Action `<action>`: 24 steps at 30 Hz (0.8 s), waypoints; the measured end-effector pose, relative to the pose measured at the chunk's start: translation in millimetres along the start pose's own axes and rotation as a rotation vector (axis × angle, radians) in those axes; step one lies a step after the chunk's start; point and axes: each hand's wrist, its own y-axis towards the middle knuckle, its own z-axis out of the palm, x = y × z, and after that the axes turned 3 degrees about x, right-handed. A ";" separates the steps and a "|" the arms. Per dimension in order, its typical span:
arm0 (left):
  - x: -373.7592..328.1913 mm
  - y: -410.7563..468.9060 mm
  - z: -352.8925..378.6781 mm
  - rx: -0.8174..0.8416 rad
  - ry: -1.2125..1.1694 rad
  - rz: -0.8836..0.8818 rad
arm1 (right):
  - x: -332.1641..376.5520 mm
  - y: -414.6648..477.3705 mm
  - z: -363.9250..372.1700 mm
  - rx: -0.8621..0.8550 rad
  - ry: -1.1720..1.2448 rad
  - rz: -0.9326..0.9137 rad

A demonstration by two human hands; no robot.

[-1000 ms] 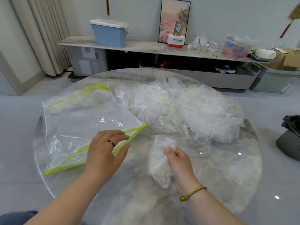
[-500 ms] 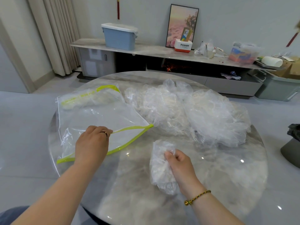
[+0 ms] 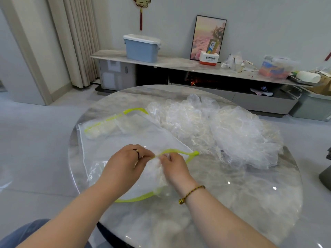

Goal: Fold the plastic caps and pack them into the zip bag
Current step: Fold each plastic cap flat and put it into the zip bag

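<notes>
A clear zip bag (image 3: 125, 140) with a yellow-green zip strip lies on the left half of the round marble table (image 3: 232, 203). My left hand (image 3: 125, 165) pinches the upper zip strip and lifts the bag's mouth. My right hand (image 3: 174, 167) grips a folded plastic cap (image 3: 154, 169) and holds it at the bag's opening, between the two strips. A large heap of loose clear plastic caps (image 3: 223, 133) sits on the right and far side of the table.
A second zip strip (image 3: 114, 119) shows at the bag's far left. Behind the table runs a low marble TV cabinet (image 3: 179, 61) with a blue lidded bin (image 3: 141, 48), a framed picture and boxes. A dark object (image 3: 326, 174) stands right of the table.
My right hand has carried the folded cap leftward from the table's middle to the bag's mouth. My left hand now pinches the zip strip and lifts it. The camera view has tilted upward.
</notes>
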 end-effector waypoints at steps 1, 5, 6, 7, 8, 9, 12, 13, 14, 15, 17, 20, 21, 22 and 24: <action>-6.0 -3.7 -0.9 0.031 -0.048 -0.001 | 4.4 6.6 1.3 -0.009 0.009 0.009; -16.2 -16.6 -14.6 0.209 -0.187 0.052 | 15.1 21.5 4.7 -0.074 -0.072 0.081; -9.7 -14.1 -22.7 0.234 -0.200 0.068 | 15.5 22.6 5.9 -0.081 -0.062 0.078; -5.8 -6.4 -32.4 0.218 -0.192 0.025 | 14.0 22.9 4.9 -0.092 -0.045 0.076; 6.9 3.8 -41.8 0.175 -0.223 -0.084 | 12.9 24.7 7.4 -0.096 -0.040 0.083; 22.9 15.5 -48.2 0.085 -0.217 -0.222 | 11.5 24.9 8.1 -0.097 -0.050 0.094; 93.7 49.2 -58.7 0.013 -0.009 -0.640 | 7.3 29.8 15.8 -0.080 -0.064 0.104; 115.3 57.5 -60.1 0.067 0.063 -0.710 | 7.2 33.2 18.2 -0.079 -0.074 0.100; 135.1 63.7 -60.1 0.121 0.107 -0.760 | 7.7 36.8 21.1 -0.076 -0.078 0.094; 154.0 67.6 -58.5 0.160 0.127 -0.805 | 7.3 41.4 24.7 -0.078 -0.082 0.077; 184.7 71.3 -52.0 0.216 0.092 -0.903 | 7.7 54.2 32.9 -0.063 -0.096 0.053; 214.5 69.1 -41.9 0.253 0.008 -0.986 | 6.4 77.3 41.6 -0.017 -0.094 0.034; 223.8 68.1 -39.4 0.252 0.003 -0.989 | 5.0 84.9 46.0 -0.008 -0.139 -0.017; 230.1 67.7 -38.3 0.250 0.010 -0.988 | 4.7 92.9 51.2 -0.013 -0.206 -0.093; 237.7 68.3 -36.5 0.263 0.084 -0.951 | 3.7 109.5 62.4 -0.064 -0.329 -0.268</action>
